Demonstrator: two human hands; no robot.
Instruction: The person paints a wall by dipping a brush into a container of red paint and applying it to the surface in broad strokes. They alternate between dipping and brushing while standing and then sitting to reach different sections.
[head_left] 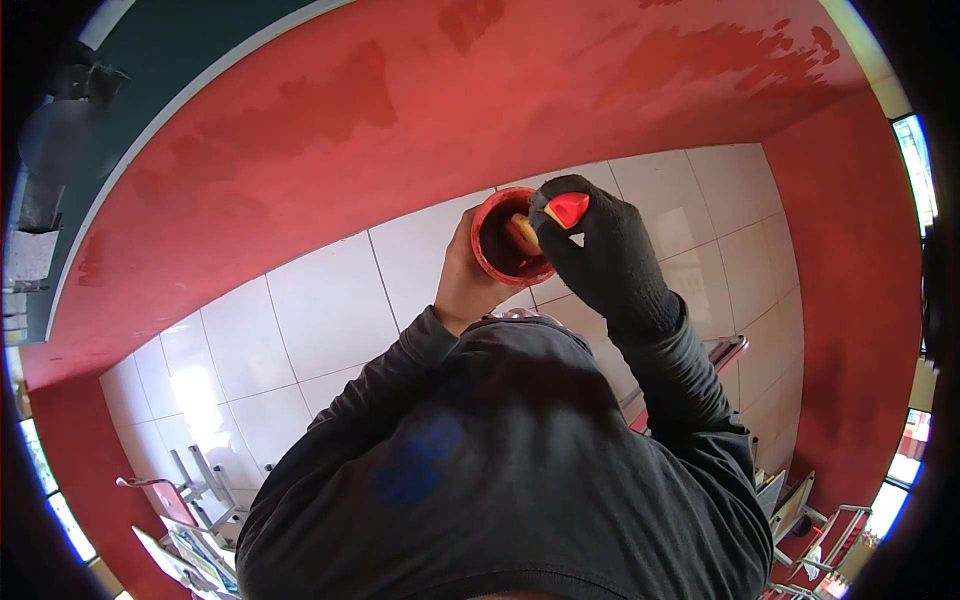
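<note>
My bare left hand (pixel 466 278) is wrapped round the side of a paint pot (pixel 486 258), whose rim is smeared red. Dark red paint shows inside it. A paintbrush (pixel 569 209) with a red and yellow handle is pinched in my right hand (pixel 612 252), which wears a dark glove. The brush's yellow lower part reaches down into the pot, and its bristles are hidden there. Both hands are in front of my chest, above the tiled floor.
A red wall (pixel 300 140) with darker wet-looking patches runs across the front. Above it at left hangs a dark green board (pixel 190 50). White tiles (pixel 320 300) cover the floor. Chairs (pixel 185 495) stand behind at left, and more furniture (pixel 800 510) stands behind at right.
</note>
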